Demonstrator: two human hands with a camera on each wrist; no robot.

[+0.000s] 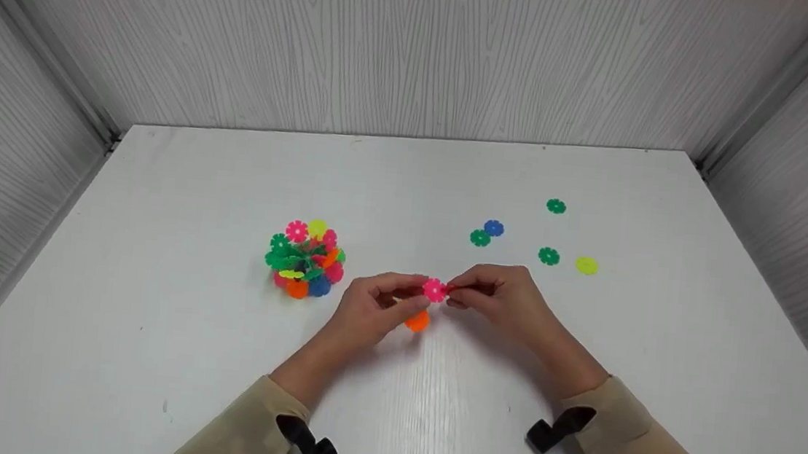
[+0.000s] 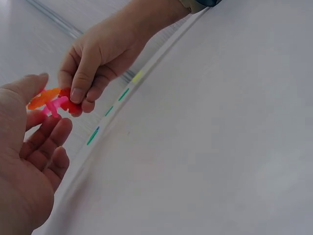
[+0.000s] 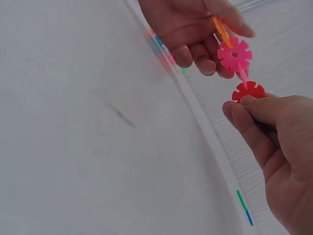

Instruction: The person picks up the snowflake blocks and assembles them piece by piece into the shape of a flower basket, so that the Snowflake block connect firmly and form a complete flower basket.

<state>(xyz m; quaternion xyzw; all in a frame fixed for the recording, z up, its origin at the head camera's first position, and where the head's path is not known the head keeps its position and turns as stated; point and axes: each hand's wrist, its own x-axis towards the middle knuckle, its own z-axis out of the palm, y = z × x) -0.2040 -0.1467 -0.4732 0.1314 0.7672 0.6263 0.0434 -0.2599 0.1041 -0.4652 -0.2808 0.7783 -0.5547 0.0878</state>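
Over the middle of the table, my left hand (image 1: 371, 308) pinches a small chain of interlocking plastic discs between thumb and fingers. The chain has a notched pink disc (image 1: 435, 290) and an orange disc (image 1: 417, 321). A second pink disc (image 3: 242, 76), seen edge-on in the right wrist view, slots into the first. My right hand (image 1: 514, 302) pinches a red disc (image 3: 249, 91) between thumb and forefinger, its edge meeting that second pink disc. Left of my hands sits a ball of many joined discs (image 1: 306, 261) in green, pink, orange, yellow and blue.
Loose discs lie flat beyond my right hand: a blue disc (image 1: 494, 227) overlapping a green disc (image 1: 480, 238), two more green discs, and a yellow disc (image 1: 586, 266). The white table (image 1: 415, 184) is bordered by grey wood-grain panels (image 1: 419, 53) at back and sides.
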